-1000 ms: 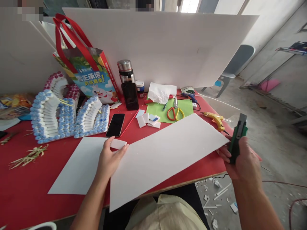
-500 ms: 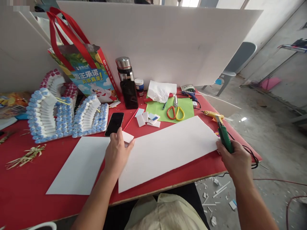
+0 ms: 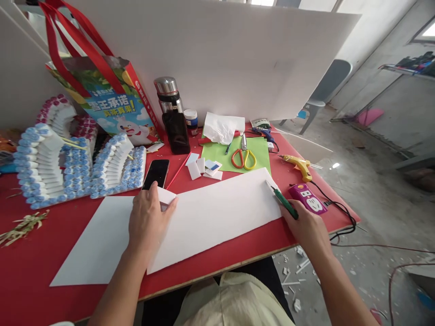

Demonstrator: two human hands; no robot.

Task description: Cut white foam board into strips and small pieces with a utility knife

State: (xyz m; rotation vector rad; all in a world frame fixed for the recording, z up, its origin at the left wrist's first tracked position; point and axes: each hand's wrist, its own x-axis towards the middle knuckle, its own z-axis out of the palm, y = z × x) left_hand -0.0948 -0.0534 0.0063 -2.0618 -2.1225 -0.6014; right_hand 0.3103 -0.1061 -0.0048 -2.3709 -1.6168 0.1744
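A long white foam sheet (image 3: pixel 217 217) lies flat across the red table (image 3: pixel 41 253). My left hand (image 3: pixel 147 222) rests on its left end, fingers over a small white foam piece (image 3: pixel 166 197). My right hand (image 3: pixel 307 228) grips a green utility knife (image 3: pixel 284 203), whose tip touches the sheet's far right corner. A second white sheet (image 3: pixel 91 244) lies under my left forearm.
A black phone (image 3: pixel 155 174), orange and yellow scissors (image 3: pixel 243 158) on green paper, small foam offcuts (image 3: pixel 200 166), a yellow glue gun (image 3: pixel 298 164) and a purple power strip (image 3: pixel 307 198) lie nearby. A bottle-cap model (image 3: pixel 68 167), shopping bag (image 3: pixel 102 99) and flask (image 3: pixel 171 117) stand behind.
The long sheet was slid left and laid flat. My right hand came down from the air and set the knife tip at the sheet's right corner. The power strip came into view.
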